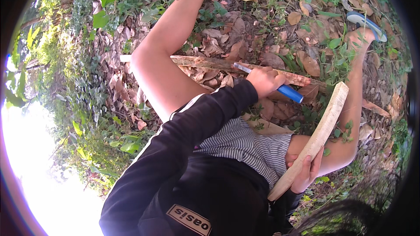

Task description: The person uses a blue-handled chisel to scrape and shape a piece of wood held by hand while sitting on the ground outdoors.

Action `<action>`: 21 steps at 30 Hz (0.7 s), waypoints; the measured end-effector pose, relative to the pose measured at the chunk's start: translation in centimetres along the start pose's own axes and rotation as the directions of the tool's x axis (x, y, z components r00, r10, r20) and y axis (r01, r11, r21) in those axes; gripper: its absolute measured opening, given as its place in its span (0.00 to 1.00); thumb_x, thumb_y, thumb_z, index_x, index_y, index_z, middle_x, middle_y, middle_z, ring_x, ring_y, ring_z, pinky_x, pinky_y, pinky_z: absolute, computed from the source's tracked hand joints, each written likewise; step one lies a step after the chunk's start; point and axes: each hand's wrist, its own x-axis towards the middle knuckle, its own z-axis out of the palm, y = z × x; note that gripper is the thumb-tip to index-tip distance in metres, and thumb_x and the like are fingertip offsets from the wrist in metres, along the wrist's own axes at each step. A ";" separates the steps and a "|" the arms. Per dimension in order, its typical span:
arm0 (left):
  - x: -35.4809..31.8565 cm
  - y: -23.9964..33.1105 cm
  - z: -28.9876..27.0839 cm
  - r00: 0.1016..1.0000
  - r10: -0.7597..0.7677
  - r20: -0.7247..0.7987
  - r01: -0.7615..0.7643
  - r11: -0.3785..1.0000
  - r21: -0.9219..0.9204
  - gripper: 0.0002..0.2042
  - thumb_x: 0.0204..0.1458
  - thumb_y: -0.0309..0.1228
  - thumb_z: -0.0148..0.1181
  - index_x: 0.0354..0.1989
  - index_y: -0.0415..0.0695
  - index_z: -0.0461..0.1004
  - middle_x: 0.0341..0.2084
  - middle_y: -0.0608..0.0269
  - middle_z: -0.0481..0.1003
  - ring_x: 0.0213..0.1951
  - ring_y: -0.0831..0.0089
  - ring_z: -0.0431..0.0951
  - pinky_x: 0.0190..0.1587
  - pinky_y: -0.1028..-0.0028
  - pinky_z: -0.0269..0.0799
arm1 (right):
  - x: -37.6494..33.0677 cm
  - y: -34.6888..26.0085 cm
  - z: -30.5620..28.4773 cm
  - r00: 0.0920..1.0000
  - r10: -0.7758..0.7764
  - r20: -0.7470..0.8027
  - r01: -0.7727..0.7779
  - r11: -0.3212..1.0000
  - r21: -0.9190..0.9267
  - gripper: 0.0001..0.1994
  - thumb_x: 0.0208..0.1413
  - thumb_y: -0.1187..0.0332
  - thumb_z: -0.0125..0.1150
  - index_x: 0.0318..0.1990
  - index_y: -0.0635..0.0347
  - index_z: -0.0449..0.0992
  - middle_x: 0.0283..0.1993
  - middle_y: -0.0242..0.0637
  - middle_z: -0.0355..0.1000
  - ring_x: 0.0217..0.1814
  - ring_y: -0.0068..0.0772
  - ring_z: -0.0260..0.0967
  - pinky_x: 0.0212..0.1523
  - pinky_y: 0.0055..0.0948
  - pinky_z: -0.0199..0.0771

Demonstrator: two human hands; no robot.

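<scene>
I judge the step in hand to be cutting work on wood: my left hand (264,81) is closed tight around the blue handle of a knife (267,81), whose blade points out past the knuckles and lies against a long weathered stick (210,63) stretched across the leaf-covered ground (227,30). My right hand (306,170) is wrapped around the lower end of a pale, curved strip of wood (321,133), fingers closed on it, holding it slanted up beside my right leg. I cannot tell whether the blade is biting into the stick or only resting on it.

The next move, as I read it, calls for keeping the blade's path away from my bare knee (148,63), which sits right beside the stick, and steadying whichever piece gets cut.

Around me are dry brown leaves, green weeds (105,0), and a blue-and-white sandal (367,24) on my far foot. My own bent legs and striped shorts (249,146) crowd the working space.
</scene>
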 end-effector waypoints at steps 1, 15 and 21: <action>-0.1 0.1 0.2 1.000 0.000 -0.006 0.000 1.000 -0.004 0.06 0.47 0.37 0.62 0.29 0.51 0.75 0.18 0.66 0.74 0.23 0.66 0.79 0.26 0.68 0.76 | 0.0 0.1 0.4 0.999 0.004 -0.049 -0.003 1.000 0.022 0.30 0.66 0.64 0.45 0.73 0.62 0.46 0.39 0.43 0.72 0.27 0.25 0.70 0.24 0.21 0.73; 0.4 -0.2 0.2 1.000 -0.008 0.018 0.009 0.999 -0.038 0.08 0.43 0.36 0.64 0.33 0.52 0.76 0.20 0.66 0.75 0.24 0.66 0.79 0.26 0.68 0.76 | 0.0 0.2 0.3 0.995 0.063 0.071 -0.061 0.998 -0.027 0.31 0.65 0.65 0.46 0.72 0.65 0.46 0.40 0.45 0.72 0.27 0.27 0.71 0.24 0.22 0.73; 0.5 -0.2 0.7 0.990 -0.074 0.119 0.077 0.997 -0.019 0.10 0.42 0.34 0.63 0.34 0.52 0.76 0.22 0.65 0.75 0.26 0.65 0.79 0.27 0.66 0.76 | -0.6 0.5 0.4 0.998 -0.041 -0.046 0.037 0.996 -0.079 0.31 0.65 0.66 0.47 0.72 0.65 0.46 0.36 0.43 0.73 0.26 0.25 0.70 0.25 0.21 0.73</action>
